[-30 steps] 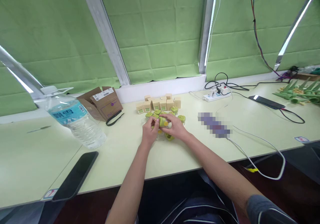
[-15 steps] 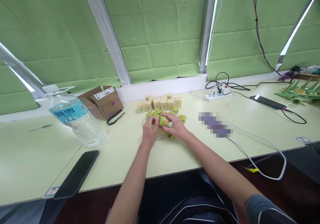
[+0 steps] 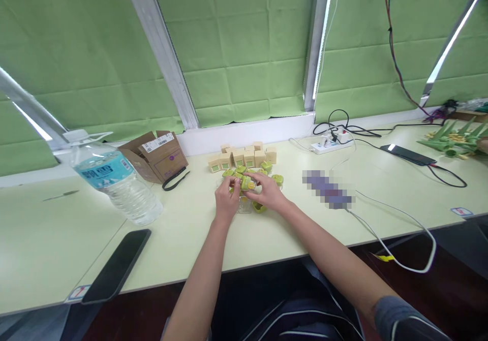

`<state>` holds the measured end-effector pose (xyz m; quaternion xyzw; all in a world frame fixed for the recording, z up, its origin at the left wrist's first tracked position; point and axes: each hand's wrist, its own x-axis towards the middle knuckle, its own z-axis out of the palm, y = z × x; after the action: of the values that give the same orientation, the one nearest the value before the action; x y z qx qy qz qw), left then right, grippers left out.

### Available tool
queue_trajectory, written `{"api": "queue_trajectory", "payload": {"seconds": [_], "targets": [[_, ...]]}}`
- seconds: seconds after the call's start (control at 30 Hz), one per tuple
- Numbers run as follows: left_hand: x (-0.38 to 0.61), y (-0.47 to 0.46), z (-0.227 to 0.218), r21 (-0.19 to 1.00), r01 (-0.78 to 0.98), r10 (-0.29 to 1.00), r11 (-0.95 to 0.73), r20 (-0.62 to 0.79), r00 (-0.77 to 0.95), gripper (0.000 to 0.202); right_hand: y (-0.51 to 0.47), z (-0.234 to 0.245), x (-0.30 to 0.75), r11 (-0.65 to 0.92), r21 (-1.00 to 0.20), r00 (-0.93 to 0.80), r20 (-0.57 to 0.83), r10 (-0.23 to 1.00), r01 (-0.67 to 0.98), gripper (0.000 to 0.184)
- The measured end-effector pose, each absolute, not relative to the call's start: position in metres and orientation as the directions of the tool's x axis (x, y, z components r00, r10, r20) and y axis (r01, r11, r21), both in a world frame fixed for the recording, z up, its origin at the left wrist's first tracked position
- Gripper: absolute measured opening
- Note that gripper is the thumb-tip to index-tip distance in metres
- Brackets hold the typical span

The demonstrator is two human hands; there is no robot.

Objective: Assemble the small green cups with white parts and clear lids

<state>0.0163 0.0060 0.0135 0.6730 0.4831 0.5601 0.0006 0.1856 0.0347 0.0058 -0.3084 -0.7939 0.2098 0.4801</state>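
Work seems midway, with one green piece (image 3: 248, 183) in the grip of your left hand (image 3: 226, 198) and right hand (image 3: 267, 193) above the table (image 3: 267, 249), other green pieces (image 3: 277, 179), far and right, apparently remaining.

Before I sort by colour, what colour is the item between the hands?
The item is green with some yellow; head view.

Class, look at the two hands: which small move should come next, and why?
I would probably steady the green piece with the left hand and turn it slightly with the right hand, since fingers from both sides are on it and partly hide it from view.
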Motion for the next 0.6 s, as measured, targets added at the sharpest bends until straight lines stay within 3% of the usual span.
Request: {"api": "queue_trajectory", "payload": {"seconds": [0.27, 0.5, 0.6], "targets": [[0.014, 0.011, 0.009, 0.538, 0.661, 0.649, -0.523, 0.754, -0.101, 0.023, 0.035, 0.007, 0.187, 0.712, -0.622, -0.343, 0.623, 0.702, 0.327, 0.056], [-0.001, 0.018, 0.008, 0.696, 0.570, 0.633, -0.437, 0.688, -0.355, 0.027, 0.041, 0.005, 0.196, 0.687, -0.636, -0.285, 0.627, 0.725, 0.351, 0.053], [-0.001, 0.018, 0.008, 0.720, 0.537, 0.641, -0.440, 0.670, -0.374, 0.028, 0.041, 0.006, 0.200, 0.679, -0.628, -0.270, 0.627, 0.731, 0.380, 0.054]]}}
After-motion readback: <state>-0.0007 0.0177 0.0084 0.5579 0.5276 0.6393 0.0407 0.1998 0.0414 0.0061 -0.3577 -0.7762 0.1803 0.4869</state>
